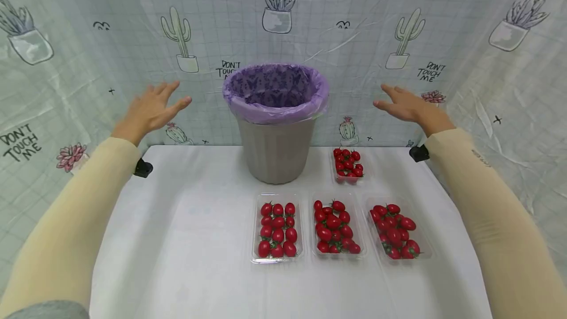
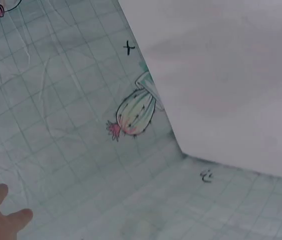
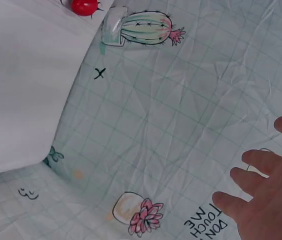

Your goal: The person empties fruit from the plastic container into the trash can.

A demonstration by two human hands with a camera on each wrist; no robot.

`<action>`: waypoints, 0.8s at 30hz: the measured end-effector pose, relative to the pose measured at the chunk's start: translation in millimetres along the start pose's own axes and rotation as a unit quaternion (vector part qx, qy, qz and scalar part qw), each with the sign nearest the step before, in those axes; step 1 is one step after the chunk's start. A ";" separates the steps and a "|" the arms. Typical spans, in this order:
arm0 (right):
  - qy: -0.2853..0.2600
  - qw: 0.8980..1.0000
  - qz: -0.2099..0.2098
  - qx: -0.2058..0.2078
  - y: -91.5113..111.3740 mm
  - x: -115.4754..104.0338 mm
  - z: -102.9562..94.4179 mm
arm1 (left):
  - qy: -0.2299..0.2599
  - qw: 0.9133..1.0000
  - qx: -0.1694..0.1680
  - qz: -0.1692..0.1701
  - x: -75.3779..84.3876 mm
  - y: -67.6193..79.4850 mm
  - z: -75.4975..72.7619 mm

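Observation:
Both hands are held up over the far part of the white table and hold nothing. My left hand [image 1: 150, 107], fingers spread, is left of the bin; in the left wrist view its fingertips [image 2: 18, 220] show at the lower left corner. To the right of the bin is my right hand [image 1: 409, 105], its fingers apart, seen also in the right wrist view [image 3: 270, 185]. Between the hands stands a grey bin [image 1: 276, 149] lined with a purple bag [image 1: 279, 112]. Clear plastic boxes of cherry tomatoes [image 1: 277, 230] lie on the table, the small back one nearest my right hand.
Three boxes form a front row: the left one, a middle one [image 1: 334, 228] and a slanted right one [image 1: 396, 233]. A smaller box [image 1: 348, 165] sits behind, right of the bin. A patterned sheet [image 1: 310, 23] hangs around the white table [image 1: 186, 240].

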State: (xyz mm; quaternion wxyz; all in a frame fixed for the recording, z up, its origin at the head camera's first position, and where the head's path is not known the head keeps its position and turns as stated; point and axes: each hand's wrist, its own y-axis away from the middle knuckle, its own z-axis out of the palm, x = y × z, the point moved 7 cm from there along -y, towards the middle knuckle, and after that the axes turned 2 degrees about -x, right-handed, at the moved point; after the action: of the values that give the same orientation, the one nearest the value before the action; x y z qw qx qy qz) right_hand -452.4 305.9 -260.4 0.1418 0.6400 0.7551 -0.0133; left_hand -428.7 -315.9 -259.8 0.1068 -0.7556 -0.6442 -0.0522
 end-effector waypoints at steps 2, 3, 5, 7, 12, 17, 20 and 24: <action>-0.002 1.000 -0.003 -0.002 -0.7 -0.8 3.2 | 0.033 0.999 0.005 0.001 2.2 -0.1 2.4; -0.005 1.000 -0.004 -0.002 -1.2 -1.3 4.6 | 0.053 0.999 0.009 0.000 3.4 -0.1 3.3; -0.009 1.000 -0.009 0.001 -2.2 -2.2 7.4 | 0.098 0.995 0.020 -0.004 7.1 -0.2 4.3; -0.013 1.000 -0.011 0.003 -2.6 -3.1 10.7 | 0.143 0.989 0.034 -0.006 12.0 -0.9 4.1; -0.020 1.000 -0.014 -0.001 -6.5 -3.2 21.0 | 0.256 0.965 0.059 -0.004 24.6 -1.6 1.0; -0.025 1.000 -0.013 -0.012 -9.6 -3.4 32.6 | 0.415 0.908 0.057 0.007 41.8 -6.0 2.0; -0.024 0.999 -0.012 -0.017 -12.2 -1.7 40.2 | 0.489 0.871 0.049 0.006 54.5 -8.7 2.7; -0.032 0.999 -0.009 -0.024 -15.9 1.0 52.1 | 0.530 0.847 0.039 0.003 71.2 -9.1 1.6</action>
State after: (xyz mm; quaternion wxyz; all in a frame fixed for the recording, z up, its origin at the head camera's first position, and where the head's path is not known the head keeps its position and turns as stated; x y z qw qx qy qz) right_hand -457.8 293.5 -313.2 0.1808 0.6291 0.7558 -0.0164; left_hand -426.0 -245.7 -245.1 0.4616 -0.6104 -0.4885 -0.4192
